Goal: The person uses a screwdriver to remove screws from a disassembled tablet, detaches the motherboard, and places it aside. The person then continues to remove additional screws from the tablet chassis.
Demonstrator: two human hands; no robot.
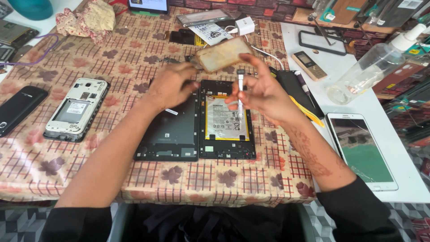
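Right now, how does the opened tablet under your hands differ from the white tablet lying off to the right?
The opened tablet lies with its back off, battery and dark frame exposed; the white tablet is closed, its screen facing up. The opened tablet rests on the patterned cloth, between the left hand and the right hand, whose fingers hold a slim tool; the white tablet lies untouched on the white table. Both are flat, upright rectangles.

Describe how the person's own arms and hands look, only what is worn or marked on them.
Both arms wear black sleeves pushed up near the elbows, leaving the forearms bare. The right forearm carries a reddish-brown, henna-like pattern running from the wrist toward the sleeve. No rings, watch or gloves are visible on the left hand or the right hand, though both are a little blurred.
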